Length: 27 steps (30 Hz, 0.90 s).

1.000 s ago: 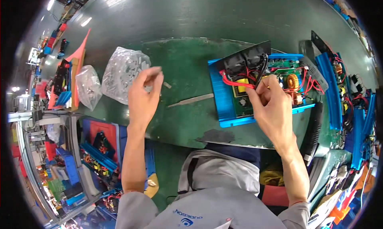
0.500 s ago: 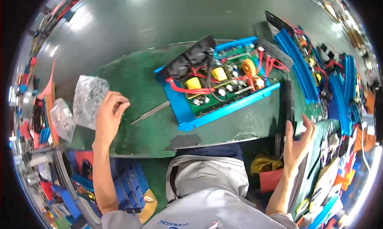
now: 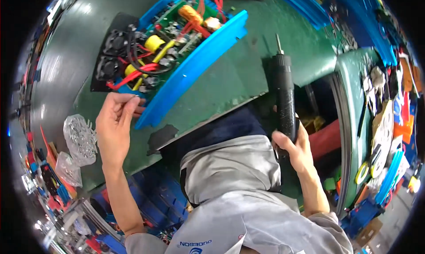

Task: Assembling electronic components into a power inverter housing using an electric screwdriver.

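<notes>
My right hand is closed around the lower end of a black electric screwdriver. The screwdriver's thin metal bit points away from me over the green bench mat. At the near left corner of an open blue metal case, my left hand has thumb and fingers pinched together. What lies in that pinch, if anything, is too small to make out. Inside the case sit a green circuit board, yellow-wrapped transformers, a copper coil and red wires. A black panel with two fans leans outward at the case's left end.
Clear plastic bags of small parts lie left of my left hand. More blue metal cases with wiring stand at the far right. A side surface with a green top is on my right, beside tape rolls and tools.
My right hand, open before, has gripped the electric screwdriver. My left hand has gone from beside the plastic bags to the case corner. The whole view has turned and shifted.
</notes>
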Each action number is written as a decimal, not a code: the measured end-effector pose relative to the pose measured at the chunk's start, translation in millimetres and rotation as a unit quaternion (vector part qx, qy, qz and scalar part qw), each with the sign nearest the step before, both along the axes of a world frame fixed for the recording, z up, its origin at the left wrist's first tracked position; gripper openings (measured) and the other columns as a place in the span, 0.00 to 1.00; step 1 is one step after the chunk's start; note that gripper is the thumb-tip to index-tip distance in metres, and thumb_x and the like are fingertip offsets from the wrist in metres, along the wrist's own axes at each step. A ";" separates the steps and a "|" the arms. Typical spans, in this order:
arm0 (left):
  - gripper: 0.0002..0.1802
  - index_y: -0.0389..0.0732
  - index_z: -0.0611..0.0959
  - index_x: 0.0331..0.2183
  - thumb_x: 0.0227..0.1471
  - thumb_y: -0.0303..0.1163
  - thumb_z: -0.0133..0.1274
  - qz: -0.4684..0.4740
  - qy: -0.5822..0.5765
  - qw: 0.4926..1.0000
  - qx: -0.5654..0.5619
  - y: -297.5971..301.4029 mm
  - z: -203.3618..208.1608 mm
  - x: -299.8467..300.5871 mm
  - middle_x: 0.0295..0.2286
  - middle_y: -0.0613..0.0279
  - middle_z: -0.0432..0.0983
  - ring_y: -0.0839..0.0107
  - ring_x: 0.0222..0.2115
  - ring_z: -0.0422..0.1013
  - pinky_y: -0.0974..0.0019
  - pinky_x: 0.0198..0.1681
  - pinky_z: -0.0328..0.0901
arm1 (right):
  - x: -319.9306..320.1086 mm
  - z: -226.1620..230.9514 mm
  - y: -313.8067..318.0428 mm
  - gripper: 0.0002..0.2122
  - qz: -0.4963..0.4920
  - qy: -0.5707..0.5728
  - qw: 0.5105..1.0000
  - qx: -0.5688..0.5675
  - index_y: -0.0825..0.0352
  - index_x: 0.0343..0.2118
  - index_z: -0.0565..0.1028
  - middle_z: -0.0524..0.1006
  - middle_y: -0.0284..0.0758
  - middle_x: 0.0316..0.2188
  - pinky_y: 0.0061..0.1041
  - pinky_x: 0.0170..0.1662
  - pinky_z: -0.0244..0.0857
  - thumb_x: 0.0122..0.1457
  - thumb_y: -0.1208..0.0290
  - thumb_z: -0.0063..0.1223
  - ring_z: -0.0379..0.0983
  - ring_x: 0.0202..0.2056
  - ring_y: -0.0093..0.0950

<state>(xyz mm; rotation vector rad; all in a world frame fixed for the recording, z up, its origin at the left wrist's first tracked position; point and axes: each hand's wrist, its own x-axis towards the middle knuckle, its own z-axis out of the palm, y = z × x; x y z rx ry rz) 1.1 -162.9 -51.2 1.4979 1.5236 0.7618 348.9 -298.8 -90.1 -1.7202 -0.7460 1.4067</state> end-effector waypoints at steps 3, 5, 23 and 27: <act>0.04 0.35 0.79 0.37 0.60 0.24 0.56 -0.006 0.062 0.998 0.008 0.3 -6.4 -11.9 0.32 0.62 0.79 0.78 0.34 0.76 0.74 0.39 0.70 | -6.4 -3.1 -7.1 0.19 0.014 0.020 0.999 -0.032 0.69 0.47 0.72 0.74 0.29 0.26 0.19 0.31 0.63 0.52 0.73 0.62 0.68 0.25 0.17; 0.06 0.34 0.79 0.39 0.60 0.24 0.56 -0.006 0.052 0.998 0.017 1.3 -8.2 -11.4 0.33 0.62 0.80 0.78 0.36 0.76 0.74 0.41 0.70 | -11.6 -4.8 -20.7 0.16 0.101 -0.014 0.995 -0.016 0.66 0.41 0.71 0.73 0.28 0.27 0.19 0.31 0.62 0.51 0.74 0.65 0.68 0.27 0.16; 0.08 0.30 0.83 0.41 0.60 0.21 0.55 -0.007 0.098 0.995 -0.029 -2.3 1.8 0.9 0.36 0.64 0.81 0.80 0.39 0.75 0.77 0.46 0.67 | -59.3 -19.9 -13.3 0.28 0.286 -0.090 0.933 0.199 0.71 0.55 0.66 0.77 0.47 0.33 0.37 0.37 0.71 0.49 0.78 0.59 0.78 0.34 0.44; 0.08 0.30 0.83 0.42 0.61 0.22 0.54 -0.009 0.121 0.992 -0.027 3.8 -1.7 -7.8 0.37 0.64 0.81 0.80 0.39 0.75 0.77 0.45 0.67 | -58.7 -18.7 -9.6 0.28 0.294 -0.092 0.932 0.193 0.71 0.55 0.66 0.78 0.47 0.35 0.37 0.37 0.71 0.48 0.78 0.59 0.78 0.35 0.45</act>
